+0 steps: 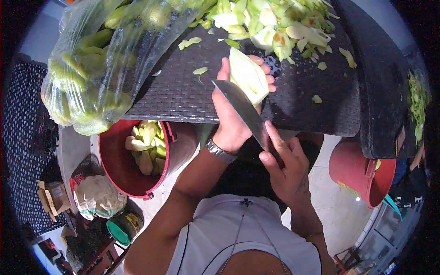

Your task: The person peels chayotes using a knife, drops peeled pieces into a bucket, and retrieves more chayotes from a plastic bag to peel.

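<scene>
A peeled pale green fruit [247, 77] rests in my left hand [231, 107], its fingers wrapped round the far side and the thumb along the near side. My right hand [286, 162] grips a wide-bladed knife [243, 112] near its lower end; the handle is hidden in the hand. The blade slants up to the left, across the front of my left palm and just below the fruit. Both hands are over the near edge of the dark woven table [183, 94]. Green and white peelings [279, 27] lie heaped beyond the fruit.
A clear plastic bag [91, 78] of green fruit hangs over the table's left edge. Beneath it is a red bucket [110, 158] holding peeled fruit. Another red bucket [348, 169] stands at the right, below a dark chair-like surface [380, 78]. A green tin [121, 229] and a sack [98, 197] are lower left.
</scene>
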{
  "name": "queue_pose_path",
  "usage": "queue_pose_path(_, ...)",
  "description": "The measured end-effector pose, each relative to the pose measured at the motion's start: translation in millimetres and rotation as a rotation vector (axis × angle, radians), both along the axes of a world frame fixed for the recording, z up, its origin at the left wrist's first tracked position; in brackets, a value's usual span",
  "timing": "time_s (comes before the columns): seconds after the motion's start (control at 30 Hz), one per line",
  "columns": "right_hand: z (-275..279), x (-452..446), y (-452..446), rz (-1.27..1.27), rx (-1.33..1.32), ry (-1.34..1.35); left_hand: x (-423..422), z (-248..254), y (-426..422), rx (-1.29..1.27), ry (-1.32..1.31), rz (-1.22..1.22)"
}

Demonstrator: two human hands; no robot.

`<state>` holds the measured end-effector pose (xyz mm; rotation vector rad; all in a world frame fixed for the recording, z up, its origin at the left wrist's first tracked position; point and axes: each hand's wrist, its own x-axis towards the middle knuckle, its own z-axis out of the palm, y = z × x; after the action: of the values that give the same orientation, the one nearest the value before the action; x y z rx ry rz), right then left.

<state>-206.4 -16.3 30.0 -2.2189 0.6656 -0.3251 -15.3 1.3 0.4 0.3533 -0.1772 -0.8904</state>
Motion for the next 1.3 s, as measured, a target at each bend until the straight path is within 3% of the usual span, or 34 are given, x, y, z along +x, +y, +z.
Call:
queue_pose_path(0.7, -5.5, 20.5, -10.0, -0.086, -0.024, -0.114, -44.0, -11.8, 1.9, 0.117, -0.06, 0.144)
queue_pose_path(1.0, -11.8, 22.0, -16.2, -0.053, -0.041, -0.144, -56.3, 2.5, 2.9, 0.118, -0.117, 0.096)
queue_pose_path(1.13, -8.5, 33.5, -22.4, -0.018, 0.057, -0.308, -47.6, 12.2, 5.3, 0.48, -0.401, 0.213)
queue_pose_path(1.2, 1.3, 38.5, -26.7, -0.024, 0.172, -0.266, -38.7, 17.5, 4.6, 0.511, -0.462, 0.238)
queue_pose_path(1.27, 31.7, 38.3, -34.8, -0.048, 0.347, -0.034, -27.6, 17.0, 7.9, 0.613, -0.62, 0.223)
queue_pose_path(1.3, 35.0, 39.5, -39.3, -0.031, 0.279, -0.023, -23.4, 16.7, 10.1, 0.636, -0.653, 0.223)
